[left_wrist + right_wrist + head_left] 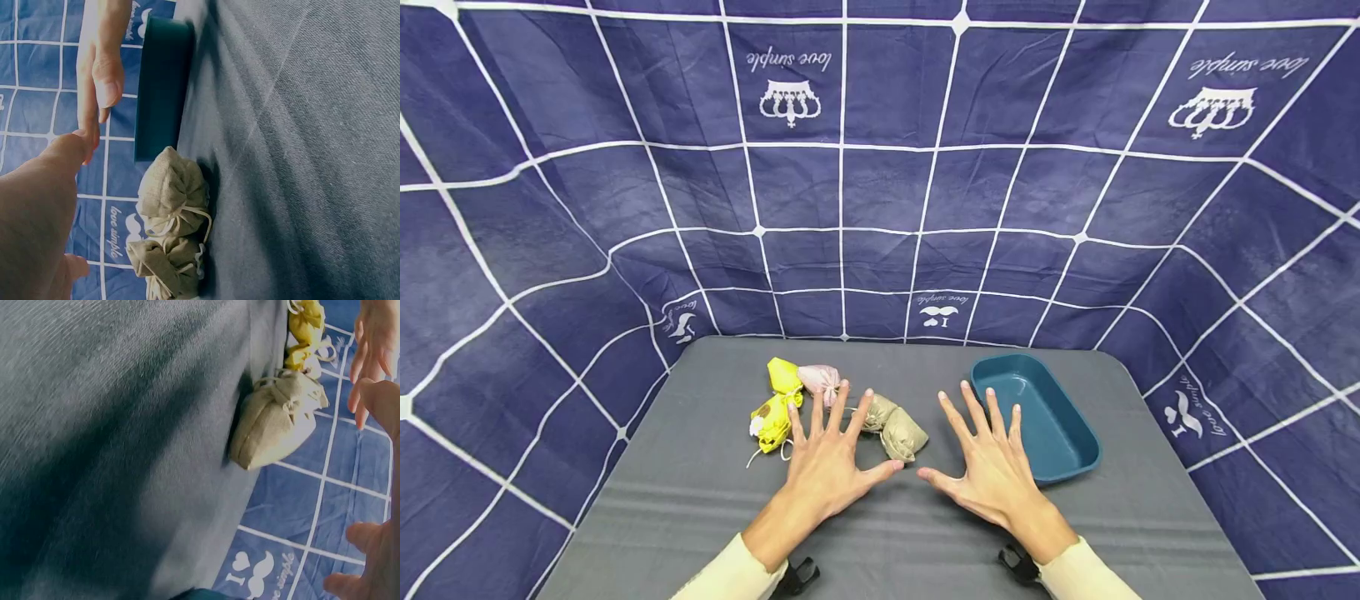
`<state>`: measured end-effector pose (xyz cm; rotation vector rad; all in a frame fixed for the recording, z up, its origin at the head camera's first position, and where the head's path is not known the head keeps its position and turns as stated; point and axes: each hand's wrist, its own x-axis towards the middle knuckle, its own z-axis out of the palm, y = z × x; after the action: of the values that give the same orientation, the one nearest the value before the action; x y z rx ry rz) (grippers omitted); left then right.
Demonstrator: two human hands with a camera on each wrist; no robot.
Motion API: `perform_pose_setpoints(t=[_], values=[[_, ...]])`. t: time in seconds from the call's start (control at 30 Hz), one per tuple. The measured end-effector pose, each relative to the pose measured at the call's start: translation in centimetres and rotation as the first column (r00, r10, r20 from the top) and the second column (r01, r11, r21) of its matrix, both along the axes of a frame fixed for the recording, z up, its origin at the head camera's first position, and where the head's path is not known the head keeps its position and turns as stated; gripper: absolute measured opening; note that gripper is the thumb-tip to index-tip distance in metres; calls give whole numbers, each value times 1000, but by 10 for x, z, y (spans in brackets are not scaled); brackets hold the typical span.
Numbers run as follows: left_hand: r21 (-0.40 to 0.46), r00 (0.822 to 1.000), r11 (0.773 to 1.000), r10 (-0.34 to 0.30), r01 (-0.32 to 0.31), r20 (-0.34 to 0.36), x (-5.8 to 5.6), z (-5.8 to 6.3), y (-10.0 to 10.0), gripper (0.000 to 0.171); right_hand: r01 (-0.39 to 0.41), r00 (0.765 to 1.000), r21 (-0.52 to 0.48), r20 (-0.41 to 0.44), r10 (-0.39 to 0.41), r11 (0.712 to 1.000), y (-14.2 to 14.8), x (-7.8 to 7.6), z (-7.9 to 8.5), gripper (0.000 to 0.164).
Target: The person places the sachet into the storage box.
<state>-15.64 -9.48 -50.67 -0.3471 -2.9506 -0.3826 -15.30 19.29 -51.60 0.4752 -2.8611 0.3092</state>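
My left hand (827, 467) hovers above the table with its fingers spread and holds nothing. Beyond its fingertips lie two yellow drawstring pouches (772, 422) and a pink drawstring pouch (820, 377). Two beige drawstring pouches (904, 435) lie between the hands, close to the left thumb; in the left wrist view the nearer beige pouch (172, 190) shows its cord. My right hand (988, 467) is also spread in the air and holds nothing, just left of a blue-green rectangular tub (1078, 442). The right wrist view shows a beige pouch (272, 428) and a yellow one behind it.
A grey cloth-covered table (715, 517) carries everything. Blue cloth with white grid lines (887, 192) hangs behind it and along both sides. Dark straps with buckles (1018, 562) sit at both wrists.
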Motion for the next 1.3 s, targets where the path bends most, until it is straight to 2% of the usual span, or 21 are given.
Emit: perform_pose_setpoints(t=[0.3,0.6,0.9,1.1,1.3], values=[[23,999,999,-28,29,-21,3,3,13,118,38,999,-50,-3,-38,998,29,3,2,119],[34,998,997,-68,68,-12,7,3,31,115,123,992,-90,35,-120,988,87,5,5,112],[35,988,987,-155,155,-6,10,1,59,110,200,976,-99,111,-189,975,138,2,5,113],[22,976,976,-218,218,8,12,0,81,105,213,961,-147,212,-180,966,153,-2,1,116],[-22,956,956,-292,293,10,11,1,108,100,184,964,-183,226,-141,966,159,-5,4,117]])
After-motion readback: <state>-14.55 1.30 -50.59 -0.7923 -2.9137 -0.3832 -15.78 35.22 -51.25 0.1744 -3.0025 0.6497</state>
